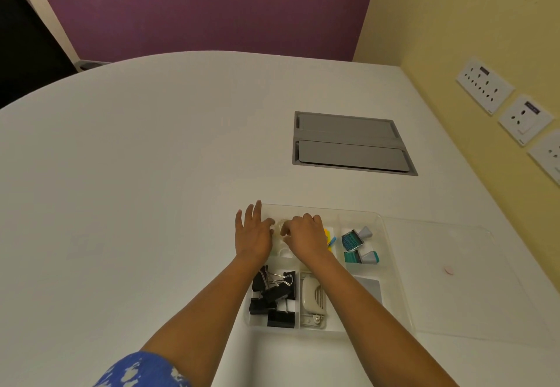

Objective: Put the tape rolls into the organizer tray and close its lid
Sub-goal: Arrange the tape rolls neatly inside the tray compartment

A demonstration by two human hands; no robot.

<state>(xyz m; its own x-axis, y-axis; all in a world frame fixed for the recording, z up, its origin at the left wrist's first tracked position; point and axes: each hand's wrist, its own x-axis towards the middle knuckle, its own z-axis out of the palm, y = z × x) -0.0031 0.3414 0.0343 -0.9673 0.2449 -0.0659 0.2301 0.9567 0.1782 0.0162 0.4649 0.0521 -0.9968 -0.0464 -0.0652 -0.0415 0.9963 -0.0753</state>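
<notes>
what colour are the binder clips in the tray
Black, with silver wire handles; the binder clips show clearly in the head view, near-left compartment.

Both of my forearms reach forward and converge, bare to the elbow, with a blue patterned sleeve (142, 370) at the left upper arm. My left hand (253, 235) lies palm down, 3 fingers spread and extended, thumb angled toward the right. My right hand (304, 233) is curled, knuckles up, fingertips tucked beneath, almost touching the left thumb.
</notes>
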